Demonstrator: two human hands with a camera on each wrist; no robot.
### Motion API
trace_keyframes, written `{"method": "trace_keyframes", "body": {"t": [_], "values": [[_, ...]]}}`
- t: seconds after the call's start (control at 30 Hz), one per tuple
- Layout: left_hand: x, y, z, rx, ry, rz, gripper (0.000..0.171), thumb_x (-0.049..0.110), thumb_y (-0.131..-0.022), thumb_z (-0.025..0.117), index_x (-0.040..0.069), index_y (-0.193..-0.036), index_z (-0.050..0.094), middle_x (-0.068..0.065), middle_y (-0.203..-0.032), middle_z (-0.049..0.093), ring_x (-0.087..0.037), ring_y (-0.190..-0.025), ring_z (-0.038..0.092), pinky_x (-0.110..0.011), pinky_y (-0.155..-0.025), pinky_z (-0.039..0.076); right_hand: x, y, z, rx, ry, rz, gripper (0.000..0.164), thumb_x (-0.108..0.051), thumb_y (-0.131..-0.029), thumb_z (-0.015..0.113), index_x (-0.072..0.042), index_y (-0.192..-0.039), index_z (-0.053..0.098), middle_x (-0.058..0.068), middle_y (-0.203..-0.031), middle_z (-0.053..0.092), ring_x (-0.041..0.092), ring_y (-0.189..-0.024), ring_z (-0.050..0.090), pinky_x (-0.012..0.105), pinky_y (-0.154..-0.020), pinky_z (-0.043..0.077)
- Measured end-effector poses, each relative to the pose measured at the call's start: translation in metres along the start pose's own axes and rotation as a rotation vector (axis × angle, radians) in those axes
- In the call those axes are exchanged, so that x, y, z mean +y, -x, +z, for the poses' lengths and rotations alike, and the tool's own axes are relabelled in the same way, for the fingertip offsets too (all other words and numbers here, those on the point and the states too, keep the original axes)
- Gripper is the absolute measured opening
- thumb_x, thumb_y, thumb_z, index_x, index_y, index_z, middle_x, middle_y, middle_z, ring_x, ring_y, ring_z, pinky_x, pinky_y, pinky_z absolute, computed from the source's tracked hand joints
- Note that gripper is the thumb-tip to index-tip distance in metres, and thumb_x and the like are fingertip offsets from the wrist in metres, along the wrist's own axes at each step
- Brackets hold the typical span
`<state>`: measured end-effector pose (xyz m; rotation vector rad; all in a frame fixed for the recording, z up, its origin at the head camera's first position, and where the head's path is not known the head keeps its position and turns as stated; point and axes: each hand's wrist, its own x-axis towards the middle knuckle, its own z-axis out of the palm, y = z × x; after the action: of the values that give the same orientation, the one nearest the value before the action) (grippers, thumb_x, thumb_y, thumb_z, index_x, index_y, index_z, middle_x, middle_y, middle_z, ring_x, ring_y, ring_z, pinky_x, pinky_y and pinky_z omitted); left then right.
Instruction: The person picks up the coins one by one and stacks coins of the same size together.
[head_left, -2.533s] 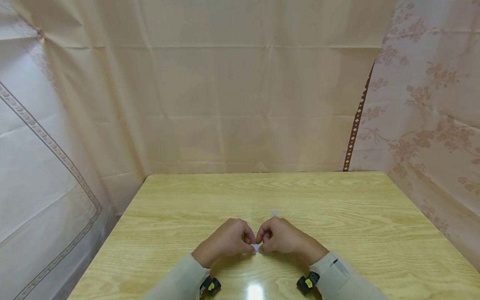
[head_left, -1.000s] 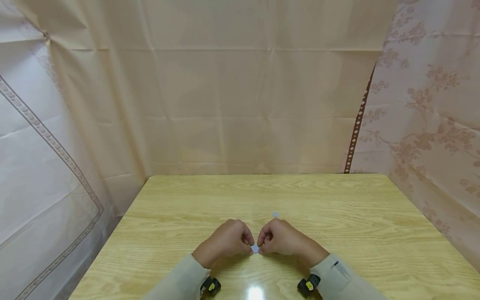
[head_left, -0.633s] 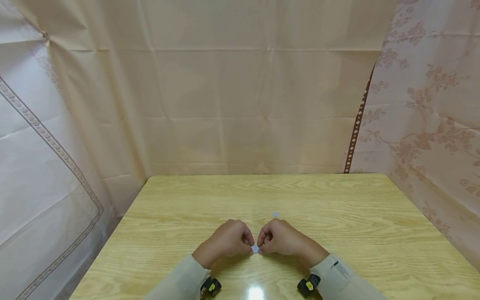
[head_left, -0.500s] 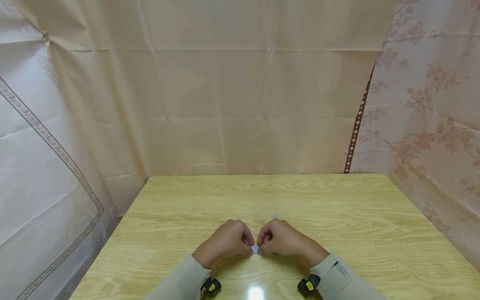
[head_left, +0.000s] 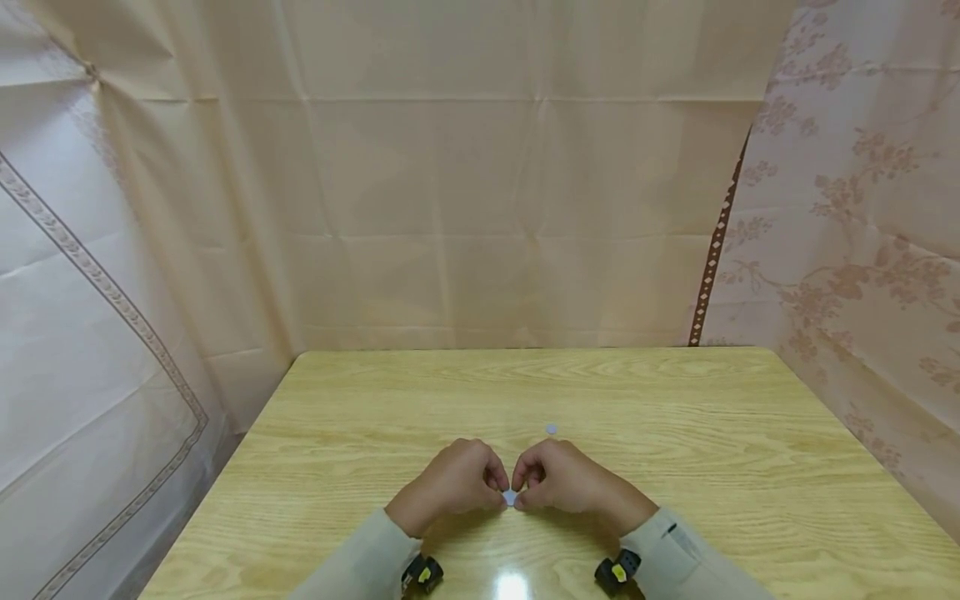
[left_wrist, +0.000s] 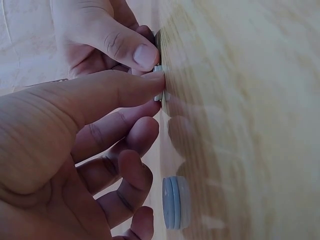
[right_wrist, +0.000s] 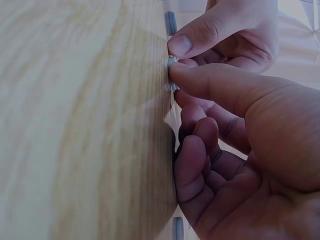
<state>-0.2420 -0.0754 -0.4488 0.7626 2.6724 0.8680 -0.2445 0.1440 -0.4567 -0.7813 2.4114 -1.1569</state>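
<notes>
Between my two hands is a small pale blue-grey round disc point(head_left: 510, 497), low at the table's surface; its thin, layered edge shows in both wrist views. My left hand point(head_left: 459, 477) pinches its left side with thumb and index finger, the other fingers loosely curled. My right hand point(head_left: 564, 475) pinches the opposite side the same way. The fingertips hide much of the disc in the wrist views. Another such disc point(head_left: 551, 428) lies flat beyond the right hand. A thicker-looking grooved disc point(left_wrist: 175, 202) appears beyond the left fingers in the left wrist view.
The hands work near the front of a wood-grain table point(head_left: 360, 400). Beige cloth point(head_left: 487, 183) hangs behind its far edge, with patterned cloth point(head_left: 862, 208) on the right. A bright light reflection point(head_left: 512, 585) lies on the tabletop.
Hands and disc stay nearly in place. The fingertips stood slightly farther apart a second ago, showing more of the disc; now the right fingertips are a little closer to the left.
</notes>
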Motion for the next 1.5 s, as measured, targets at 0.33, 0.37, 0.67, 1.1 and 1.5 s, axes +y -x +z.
{"method": "trace_keyframes", "body": {"t": [0.33, 0.37, 0.67, 1.1, 1.5], "values": [[0.0005, 0.0, 0.0003, 0.002, -0.004, 0.0, 0.016, 0.01, -0.076, 0.088, 0.021, -0.075, 0.077, 0.015, -0.068, 0.065, -0.002, -0.063, 0.056, -0.022, -0.062, 0.049, 0.0005, 0.0002, 0.0003, 0.011, 0.006, 0.005, 0.01, -0.016, -0.085, 0.084, -0.018, -0.089, 0.076, -0.003, -0.066, 0.062, 0.006, -0.055, 0.049, 0.022, -0.052, 0.04], [0.0006, -0.0001, 0.0, 0.002, -0.005, 0.001, 0.016, 0.01, -0.076, 0.088, 0.021, -0.075, 0.077, 0.015, -0.067, 0.065, -0.002, -0.062, 0.056, -0.022, -0.061, 0.049, 0.0006, 0.0001, 0.0003, 0.012, 0.006, 0.004, 0.009, -0.016, -0.085, 0.084, -0.018, -0.088, 0.076, -0.003, -0.066, 0.062, 0.006, -0.055, 0.049, 0.021, -0.052, 0.04], [-0.0003, 0.0009, -0.0028, -0.01, 0.017, -0.009, 0.016, 0.014, -0.076, 0.09, 0.023, -0.074, 0.076, 0.014, -0.067, 0.066, -0.003, -0.061, 0.057, -0.022, -0.059, 0.048, -0.004, 0.0003, 0.0019, 0.011, 0.011, -0.005, 0.007, -0.014, -0.086, 0.082, -0.016, -0.09, 0.076, -0.002, -0.066, 0.063, 0.005, -0.055, 0.048, 0.02, -0.051, 0.04], [0.001, 0.0027, -0.0038, -0.007, 0.0, 0.01, 0.017, 0.015, -0.075, 0.09, 0.022, -0.075, 0.074, 0.012, -0.067, 0.064, -0.003, -0.06, 0.054, -0.023, -0.059, 0.047, -0.0038, -0.0013, 0.0053, 0.033, 0.021, -0.003, 0.009, -0.015, -0.086, 0.084, -0.017, -0.088, 0.076, -0.001, -0.066, 0.063, 0.004, -0.054, 0.048, 0.02, -0.05, 0.038], [0.0028, 0.0028, -0.0022, -0.006, 0.022, 0.002, 0.02, 0.014, -0.075, 0.089, 0.023, -0.072, 0.071, 0.011, -0.066, 0.064, -0.004, -0.058, 0.054, -0.023, -0.057, 0.046, -0.0045, 0.0006, 0.0036, 0.04, 0.038, -0.002, 0.009, -0.016, -0.085, 0.085, -0.018, -0.086, 0.076, -0.004, -0.065, 0.061, 0.003, -0.054, 0.048, 0.02, -0.05, 0.038]]}}
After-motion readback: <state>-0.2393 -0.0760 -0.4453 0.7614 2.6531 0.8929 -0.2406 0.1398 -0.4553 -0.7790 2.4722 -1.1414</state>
